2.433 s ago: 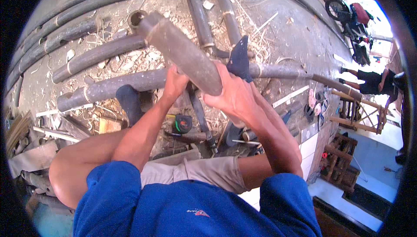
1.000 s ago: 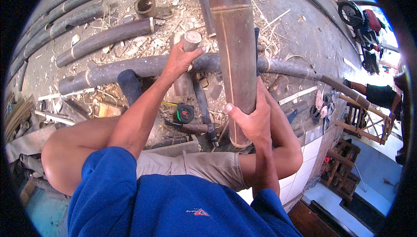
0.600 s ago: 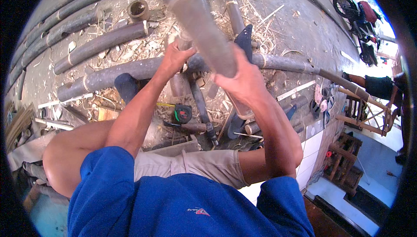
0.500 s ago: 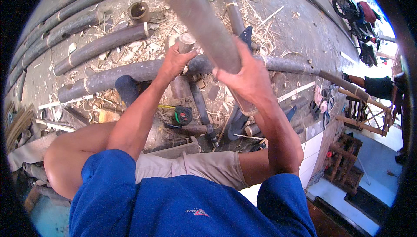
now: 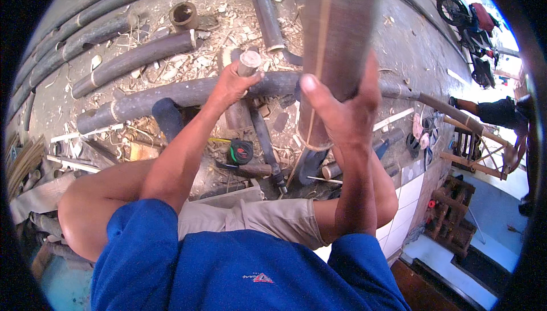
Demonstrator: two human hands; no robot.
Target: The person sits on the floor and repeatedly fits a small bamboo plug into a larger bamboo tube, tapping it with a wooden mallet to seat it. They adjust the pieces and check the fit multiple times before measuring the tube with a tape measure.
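Note:
My right hand (image 5: 346,114) is wrapped round a thick dark bamboo pole (image 5: 342,31), raised close in front of me and running out past the top edge. A pale strip runs lengthwise down this pole, and its lower end shows below my thumb. My left hand (image 5: 229,86) is closed round a short round wooden piece (image 5: 249,63) with a pale, flat end; its lower part is hidden by my fingers. Beneath both hands a long bamboo pole (image 5: 165,95) lies crosswise. A black and green tape measure (image 5: 240,152) sits near my lap, its yellow blade slightly out.
Several bamboo poles (image 5: 102,17) lie at the far left, near a hollow bamboo piece (image 5: 183,15). Wood shavings (image 5: 216,46) litter the floor. A long-handled tool (image 5: 266,145) rests before my lap. At the right are a bicycle (image 5: 453,9) and another person's leg (image 5: 493,114).
The bamboo pole in my right hand has swung from leaning left to nearly upright, farther right. That hand has turned with it. My left hand has barely moved.

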